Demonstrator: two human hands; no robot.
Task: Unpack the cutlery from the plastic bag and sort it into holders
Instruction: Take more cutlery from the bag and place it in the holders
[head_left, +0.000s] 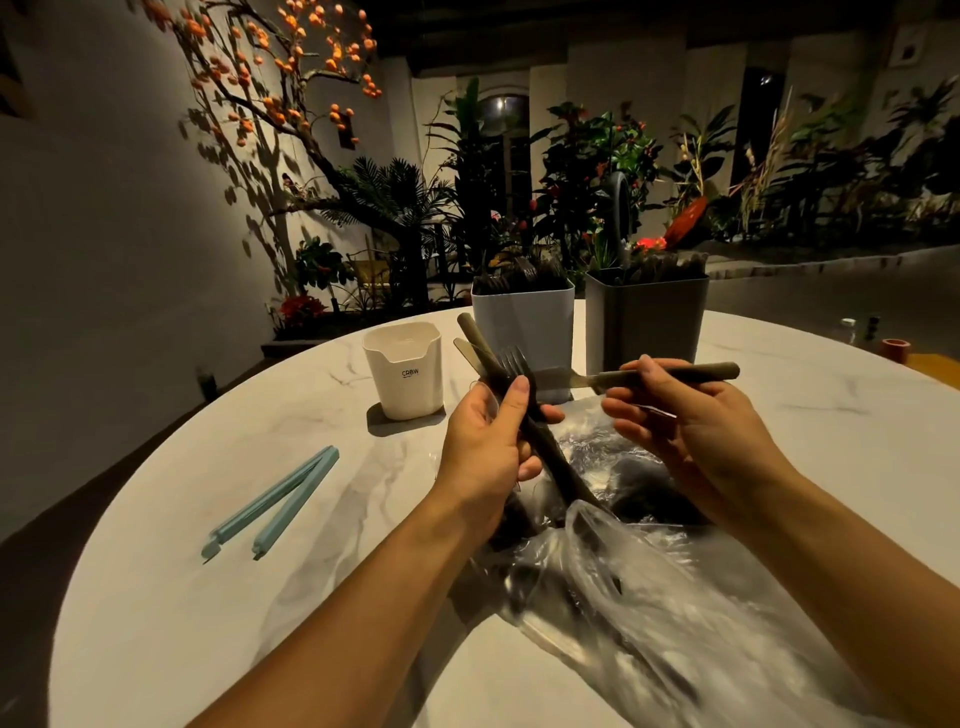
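Here, label by label:
Left hand (485, 441): curls around a bundle of dark cutlery (511, 410), thumb lying up along it; a fork's tines and two other ends, one of them flat and blade-like, stick out above the fingers.
Right hand (675, 415): pinches a single knife (657, 375) held roughly level, its handle pointing right and its blade toward the bundle.
Plastic bag (639, 582): clear, crumpled, lying on the tabletop (218, 613) under both hands, with more dark pieces inside.
White holder (404, 370): stands left of the hands; its contents cannot be seen.
Light grey holder (523, 332): behind the hands, dark cutlery standing in it.
Dark grey holder (645, 322): just beside the light grey one on its right, also filled.
Bag clip (272, 504): pale blue, opened in a V, well left of the bag.
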